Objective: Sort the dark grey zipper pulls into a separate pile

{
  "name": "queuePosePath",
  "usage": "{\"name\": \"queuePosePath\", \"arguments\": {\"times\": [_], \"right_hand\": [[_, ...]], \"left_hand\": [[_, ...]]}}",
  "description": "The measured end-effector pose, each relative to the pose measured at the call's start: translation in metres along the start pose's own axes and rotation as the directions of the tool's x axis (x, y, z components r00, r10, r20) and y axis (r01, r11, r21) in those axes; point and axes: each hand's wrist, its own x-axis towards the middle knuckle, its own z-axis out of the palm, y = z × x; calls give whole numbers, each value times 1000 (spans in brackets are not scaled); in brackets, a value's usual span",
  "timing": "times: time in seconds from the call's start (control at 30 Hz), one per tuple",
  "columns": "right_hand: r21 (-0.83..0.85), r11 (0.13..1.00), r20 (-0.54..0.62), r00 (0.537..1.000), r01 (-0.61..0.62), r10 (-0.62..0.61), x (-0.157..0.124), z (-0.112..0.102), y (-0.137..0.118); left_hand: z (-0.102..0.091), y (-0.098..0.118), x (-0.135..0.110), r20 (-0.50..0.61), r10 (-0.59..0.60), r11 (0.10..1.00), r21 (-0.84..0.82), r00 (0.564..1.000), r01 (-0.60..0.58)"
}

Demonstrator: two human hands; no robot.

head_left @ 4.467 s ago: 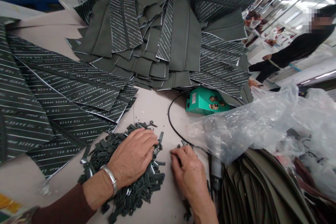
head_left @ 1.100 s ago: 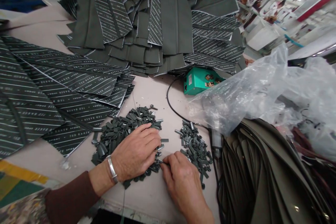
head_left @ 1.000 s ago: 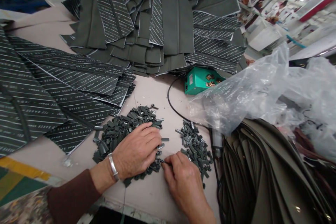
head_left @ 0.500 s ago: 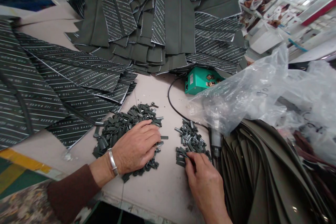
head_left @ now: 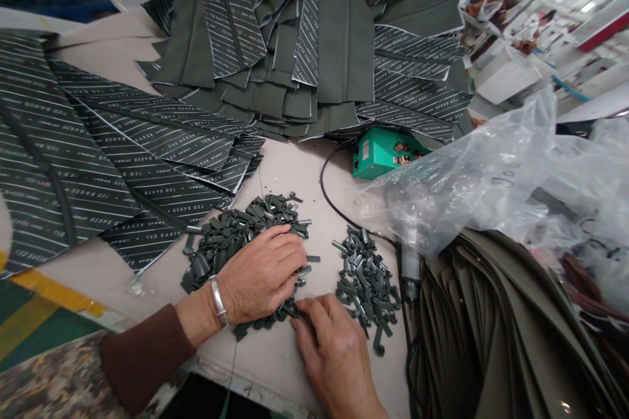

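Note:
A large heap of small dark tabs with metal ends (head_left: 221,239) lies on the table. My left hand (head_left: 265,268), with a silver bangle at its wrist, rests on the heap's right side. Its fingers are bent together, and what lies under them is hidden. At the heap's lower right edge, my right hand (head_left: 334,347) has its thumb and forefinger pinched at a small dark tab (head_left: 291,309), partly covered by the fingers. A smaller pile of the same tabs (head_left: 366,281) lies to the right, apart from both hands.
Printed dark fabric panels (head_left: 162,144) cover the left and back of the table (head_left: 295,170). Behind the small pile are a green box (head_left: 373,154) with metal pieces on top and a black cable (head_left: 324,193). Clear plastic (head_left: 472,170) and stacked olive panels (head_left: 472,327) occupy the right.
My right hand has moved left from the smaller pile to the edge of the large heap. My left hand stays on the heap. The whole view has shifted slightly.

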Motion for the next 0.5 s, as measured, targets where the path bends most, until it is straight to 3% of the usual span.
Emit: {"name": "queuePosePath", "arguments": {"times": [0.27,0.5], "right_hand": [[-12,996,-49,995,86,-86,-3,-14,12],[-140,990,-181,982,22,-48,-6,-46,40]], "left_hand": [[1,0,0,0,-8,1000,-15,1000,8],[0,0,-1,-9,7,1000,-6,1000,-7]]}}
